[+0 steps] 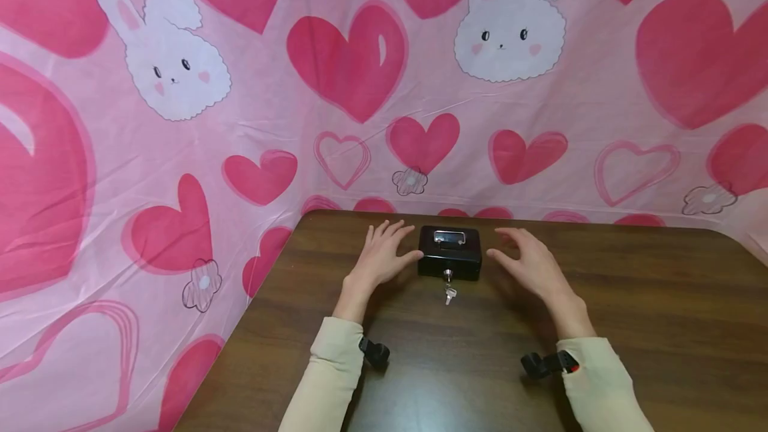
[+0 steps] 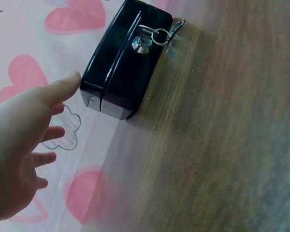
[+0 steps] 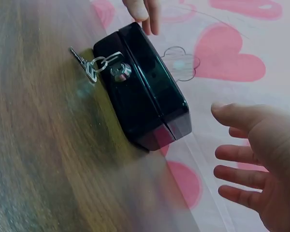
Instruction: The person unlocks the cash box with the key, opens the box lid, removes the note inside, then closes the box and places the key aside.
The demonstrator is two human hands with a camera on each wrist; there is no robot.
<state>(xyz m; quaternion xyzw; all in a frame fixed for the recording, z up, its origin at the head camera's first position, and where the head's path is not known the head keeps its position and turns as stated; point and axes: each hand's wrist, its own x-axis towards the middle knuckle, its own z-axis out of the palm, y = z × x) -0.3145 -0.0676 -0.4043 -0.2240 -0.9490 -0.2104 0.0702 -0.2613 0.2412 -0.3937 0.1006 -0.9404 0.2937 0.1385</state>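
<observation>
A small black cash box (image 1: 449, 255) stands on the brown wooden table, its lid down and a silver handle (image 1: 450, 238) on top. From the silver lock (image 3: 121, 72) on its front hang keys (image 1: 451, 295) on a ring. To the left of the box my left hand (image 1: 384, 255) is held with fingers spread, the thumb tip right at the box's edge. My right hand (image 1: 531, 262) is on the other side, a small gap from the box, fingers apart and slightly bent. Neither hand holds anything.
Behind the table (image 1: 630, 299) hangs a pink cloth (image 1: 444, 85) printed with hearts and rabbits, close to the table's far edge. Another stretch of it runs along the left side. A black wrist camera (image 1: 375, 353) is strapped at each sleeve.
</observation>
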